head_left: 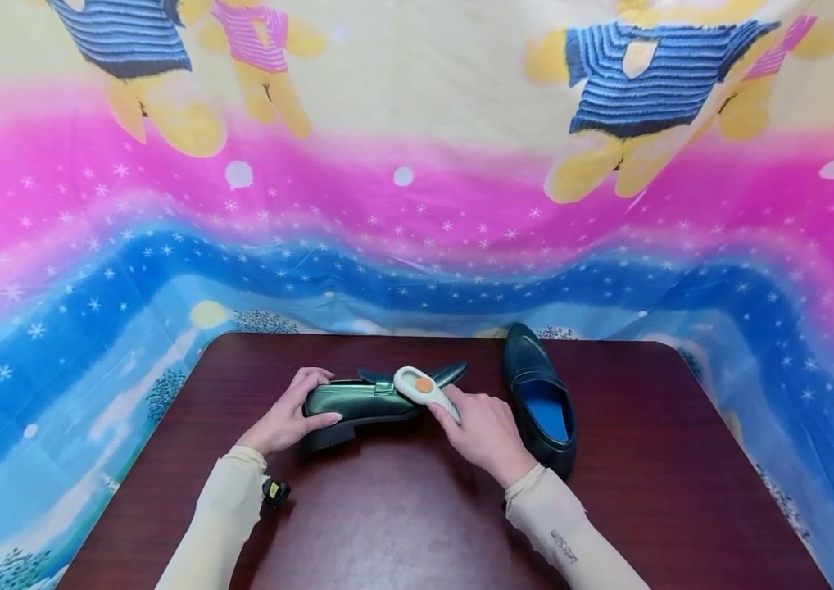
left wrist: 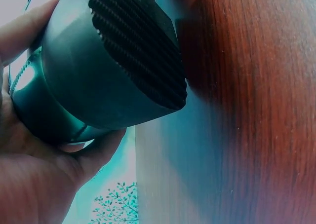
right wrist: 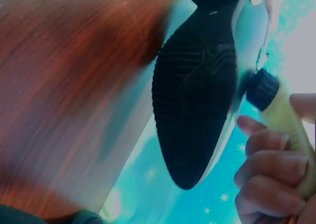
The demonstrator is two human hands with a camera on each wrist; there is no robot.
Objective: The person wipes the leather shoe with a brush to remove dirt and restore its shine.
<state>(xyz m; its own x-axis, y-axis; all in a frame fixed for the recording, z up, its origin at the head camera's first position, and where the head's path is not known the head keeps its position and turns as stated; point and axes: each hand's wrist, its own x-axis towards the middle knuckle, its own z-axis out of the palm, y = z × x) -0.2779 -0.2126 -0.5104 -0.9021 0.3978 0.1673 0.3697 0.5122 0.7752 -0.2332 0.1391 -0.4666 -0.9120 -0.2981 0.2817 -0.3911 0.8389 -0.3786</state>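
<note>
**A left hand [head_left: 292,416] grips a dark green-black loafer [head_left: 354,401] while a right hand [head_left: 489,433] puts a pale brush [head_left: 428,392] to it**

A person in cream sleeves works over a dark red-brown wooden table [head_left: 387,533]. The loafer is tilted, toe to the right, and seems raised off the tabletop. The left fingers are curled round its heel end, thumb on the near side; the left wrist view shows the ridged heel [left wrist: 140,51] turned outward. The right fingers are closed round the brush handle. In the right wrist view, dark bristles [right wrist: 262,89] meet the shoe's upper, or nearly so, beside the patterned sole [right wrist: 197,105]; blur hides the exact contact. A second loafer [head_left: 531,365], with a blue insole, stands on the table just beyond the right hand.

Because the grip is only at the heel, a firm push near the unsupported front could twist the shoe or tip it from the left hand. A slanting stroke might slide off the curved leather, or knock the brush's hard edge against it and leave a scuff. Swinging the right forearm outward could nudge the second loafer.
</note>
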